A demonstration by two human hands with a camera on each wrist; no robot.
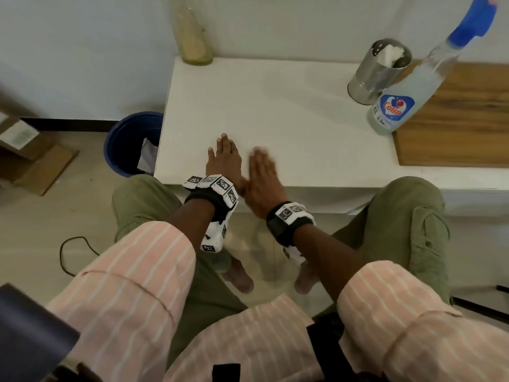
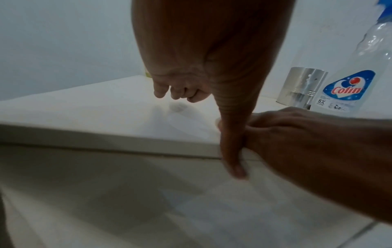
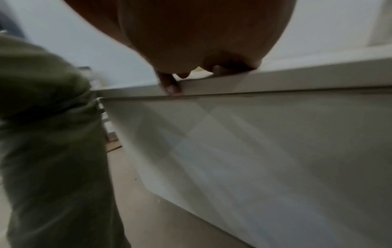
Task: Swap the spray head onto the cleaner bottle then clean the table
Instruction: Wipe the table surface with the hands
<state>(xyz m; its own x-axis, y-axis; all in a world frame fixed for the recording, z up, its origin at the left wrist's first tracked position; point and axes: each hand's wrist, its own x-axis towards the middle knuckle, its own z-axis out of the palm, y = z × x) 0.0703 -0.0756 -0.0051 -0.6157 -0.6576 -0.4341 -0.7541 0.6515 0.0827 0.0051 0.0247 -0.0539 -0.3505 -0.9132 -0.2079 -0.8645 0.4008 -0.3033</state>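
A clear cleaner bottle (image 1: 396, 106) with a blue "Colin" label stands at the right of the white table (image 1: 275, 111), a blue spray head (image 1: 473, 22) on its neck. The bottle (image 2: 350, 90) also shows at the right of the left wrist view. My left hand (image 1: 224, 158) lies flat near the table's front edge, fingers straight. My right hand (image 1: 263, 172) lies flat beside it, touching it at the thumb side and slightly blurred. Neither hand holds anything. In the right wrist view my right hand (image 3: 191, 50) rests on the table's front edge (image 3: 275, 83).
A steel cylinder (image 1: 378, 70) with white tissue in it stands beside the bottle. A wooden board (image 1: 462, 119) lies at the right. A tall glass bottle (image 1: 192, 34) stands at the back left corner. A blue bin (image 1: 132, 142) sits on the floor, left of the table.
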